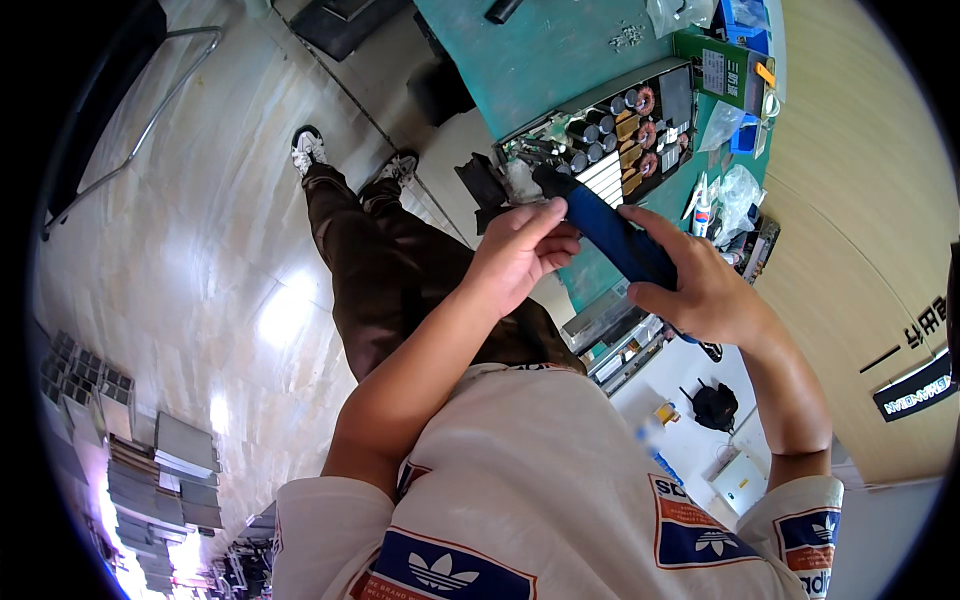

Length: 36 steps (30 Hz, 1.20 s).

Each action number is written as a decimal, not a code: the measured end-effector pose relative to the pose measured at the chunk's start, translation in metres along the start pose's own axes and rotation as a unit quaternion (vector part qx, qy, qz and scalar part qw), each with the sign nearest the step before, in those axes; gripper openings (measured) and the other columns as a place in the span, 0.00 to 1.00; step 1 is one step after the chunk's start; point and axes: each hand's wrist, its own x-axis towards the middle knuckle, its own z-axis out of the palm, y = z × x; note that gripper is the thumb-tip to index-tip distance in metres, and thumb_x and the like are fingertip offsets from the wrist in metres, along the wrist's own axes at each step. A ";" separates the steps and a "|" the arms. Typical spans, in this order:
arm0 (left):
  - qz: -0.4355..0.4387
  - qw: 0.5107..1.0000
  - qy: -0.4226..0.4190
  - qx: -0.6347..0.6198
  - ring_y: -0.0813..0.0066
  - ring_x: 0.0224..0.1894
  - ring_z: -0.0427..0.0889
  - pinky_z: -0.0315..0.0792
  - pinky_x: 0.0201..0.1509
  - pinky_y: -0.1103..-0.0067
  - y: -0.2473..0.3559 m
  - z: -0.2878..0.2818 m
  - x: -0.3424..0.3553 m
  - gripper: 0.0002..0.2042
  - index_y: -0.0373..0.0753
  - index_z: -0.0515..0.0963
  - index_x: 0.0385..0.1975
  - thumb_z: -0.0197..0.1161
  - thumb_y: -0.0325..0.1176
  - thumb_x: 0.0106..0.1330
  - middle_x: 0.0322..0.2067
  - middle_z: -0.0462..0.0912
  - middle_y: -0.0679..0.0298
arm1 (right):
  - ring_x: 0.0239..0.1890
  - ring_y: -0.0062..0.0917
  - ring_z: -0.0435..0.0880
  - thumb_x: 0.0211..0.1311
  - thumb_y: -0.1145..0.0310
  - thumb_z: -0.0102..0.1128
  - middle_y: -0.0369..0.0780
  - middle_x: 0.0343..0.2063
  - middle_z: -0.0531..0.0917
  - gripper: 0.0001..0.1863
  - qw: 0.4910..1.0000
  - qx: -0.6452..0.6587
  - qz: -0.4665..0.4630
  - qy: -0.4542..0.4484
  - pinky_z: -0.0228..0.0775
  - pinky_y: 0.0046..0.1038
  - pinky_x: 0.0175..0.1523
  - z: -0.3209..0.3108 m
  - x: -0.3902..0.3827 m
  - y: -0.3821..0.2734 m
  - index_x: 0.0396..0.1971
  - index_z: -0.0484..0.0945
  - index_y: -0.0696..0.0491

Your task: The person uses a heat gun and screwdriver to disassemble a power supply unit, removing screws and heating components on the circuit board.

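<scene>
My right hand (pixel 715 290) is closed round a long dark blue and black handheld tool (pixel 615 235), probably a power tool, with its thumb and fingers on opposite sides. The narrow black end points up and left, beside an open circuit unit (pixel 625 135) with capacitors, copper coils and white strips. My left hand (pixel 520 250) is near that end, its fingers curled and the fingertips close against the tool's side. Whatever may be pinched there is too small to make out. The tool covers part of the unit's near edge.
The unit sits on a green worktable (pixel 540 55). Small metal parts (pixel 628 37) lie at its far side. A green box (pixel 715 75), plastic bags (pixel 740 190) and a white bottle (pixel 702 215) stand to the right. A metal-framed chair (pixel 140 140) is at the far left.
</scene>
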 end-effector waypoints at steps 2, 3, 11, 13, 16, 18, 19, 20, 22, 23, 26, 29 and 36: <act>0.005 1.000 -0.010 0.006 0.75 0.35 0.82 0.76 0.41 0.79 0.001 0.005 -0.002 0.16 0.37 0.77 0.42 0.63 0.45 0.68 0.35 0.83 0.62 | 0.27 0.27 0.82 0.53 0.73 0.63 0.45 0.28 0.82 0.37 1.000 -0.012 0.007 -0.010 0.74 0.28 0.38 -0.003 0.005 -0.005 0.65 0.62 0.55; 0.007 1.000 -0.015 0.009 0.75 0.35 0.83 0.76 0.42 0.79 0.001 0.006 -0.001 0.17 0.36 0.77 0.42 0.63 0.46 0.68 0.35 0.83 0.61 | 0.27 0.27 0.82 0.53 0.73 0.63 0.45 0.28 0.82 0.37 1.000 -0.014 0.001 -0.010 0.74 0.28 0.38 -0.003 0.007 -0.006 0.65 0.62 0.55; 0.003 0.999 -0.014 -0.036 0.74 0.36 0.83 0.76 0.41 0.80 0.001 0.003 0.008 0.18 0.35 0.78 0.41 0.65 0.46 0.66 0.34 0.83 0.61 | 0.27 0.26 0.82 0.54 0.72 0.63 0.44 0.30 0.82 0.37 0.998 -0.061 0.015 -0.031 0.74 0.29 0.38 -0.006 0.019 -0.016 0.66 0.62 0.55; 0.007 0.999 -0.011 -0.043 0.74 0.36 0.83 0.76 0.41 0.80 0.002 0.004 0.007 0.18 0.34 0.78 0.41 0.66 0.46 0.66 0.33 0.83 0.61 | 0.27 0.26 0.82 0.54 0.72 0.63 0.44 0.30 0.82 0.37 0.997 -0.072 0.016 -0.029 0.74 0.29 0.38 -0.006 0.022 -0.017 0.66 0.62 0.54; 0.011 0.998 -0.006 -0.060 0.75 0.34 0.83 0.77 0.41 0.79 0.001 0.003 0.010 0.15 0.35 0.79 0.41 0.64 0.43 0.68 0.35 0.84 0.61 | 0.29 0.31 0.83 0.53 0.69 0.63 0.48 0.30 0.82 0.36 0.996 -0.057 0.053 -0.038 0.74 0.32 0.40 -0.006 0.025 -0.026 0.64 0.64 0.55; 0.012 0.998 -0.005 -0.064 0.75 0.34 0.82 0.77 0.42 0.79 -0.001 0.000 0.012 0.15 0.35 0.79 0.40 0.64 0.43 0.68 0.35 0.84 0.61 | 0.29 0.33 0.84 0.52 0.67 0.62 0.49 0.30 0.82 0.35 0.996 -0.056 0.061 -0.039 0.74 0.32 0.40 -0.006 0.027 -0.028 0.63 0.65 0.56; 0.011 0.998 -0.006 -0.065 0.75 0.34 0.82 0.77 0.42 0.79 -0.001 0.000 0.013 0.15 0.35 0.79 0.40 0.64 0.43 0.68 0.35 0.84 0.61 | 0.28 0.32 0.83 0.52 0.67 0.62 0.48 0.29 0.82 0.35 0.996 -0.064 0.052 -0.034 0.74 0.32 0.39 -0.006 0.027 -0.026 0.63 0.65 0.56; 0.011 0.998 -0.007 -0.065 0.75 0.34 0.82 0.77 0.42 0.79 -0.001 0.000 0.013 0.15 0.35 0.79 0.40 0.64 0.43 0.67 0.35 0.84 0.61 | 0.27 0.31 0.83 0.52 0.67 0.62 0.48 0.29 0.82 0.35 0.996 -0.071 0.043 -0.028 0.74 0.32 0.38 -0.005 0.026 -0.024 0.63 0.65 0.56; 0.008 0.998 -0.008 -0.064 0.76 0.34 0.82 0.78 0.42 0.79 0.000 -0.001 0.013 0.15 0.35 0.79 0.40 0.64 0.43 0.67 0.34 0.84 0.61 | 0.26 0.30 0.83 0.52 0.67 0.62 0.47 0.27 0.82 0.36 0.997 -0.063 0.037 -0.030 0.74 0.31 0.37 -0.005 0.028 -0.022 0.63 0.65 0.56; 0.011 0.998 -0.008 -0.064 0.75 0.34 0.83 0.77 0.41 0.79 0.000 0.000 0.013 0.16 0.35 0.79 0.40 0.65 0.44 0.66 0.34 0.83 0.61 | 0.25 0.29 0.83 0.51 0.67 0.62 0.47 0.27 0.82 0.36 0.997 -0.058 0.035 -0.030 0.74 0.31 0.36 -0.005 0.028 -0.021 0.63 0.64 0.56; 0.017 0.998 -0.005 -0.065 0.74 0.35 0.83 0.77 0.40 0.80 0.000 0.000 0.013 0.18 0.34 0.78 0.40 0.67 0.46 0.65 0.32 0.83 0.62 | 0.25 0.29 0.82 0.51 0.67 0.62 0.46 0.25 0.82 0.36 0.997 -0.060 0.039 -0.027 0.74 0.31 0.36 -0.005 0.029 -0.023 0.63 0.64 0.56; 0.016 0.998 -0.006 -0.067 0.74 0.35 0.83 0.77 0.40 0.80 0.001 -0.002 0.015 0.18 0.35 0.78 0.40 0.67 0.45 0.65 0.33 0.83 0.62 | 0.24 0.29 0.82 0.51 0.67 0.62 0.46 0.24 0.82 0.36 0.996 -0.059 0.051 -0.034 0.74 0.30 0.35 -0.005 0.030 -0.026 0.63 0.64 0.56; 0.011 0.997 -0.011 -0.073 0.74 0.34 0.83 0.78 0.40 0.79 0.003 -0.002 0.015 0.15 0.35 0.79 0.40 0.65 0.43 0.67 0.33 0.84 0.61 | 0.25 0.23 0.80 0.55 0.71 0.63 0.41 0.27 0.81 0.37 0.995 -0.072 0.056 -0.043 0.73 0.27 0.34 -0.005 0.031 -0.026 0.66 0.62 0.52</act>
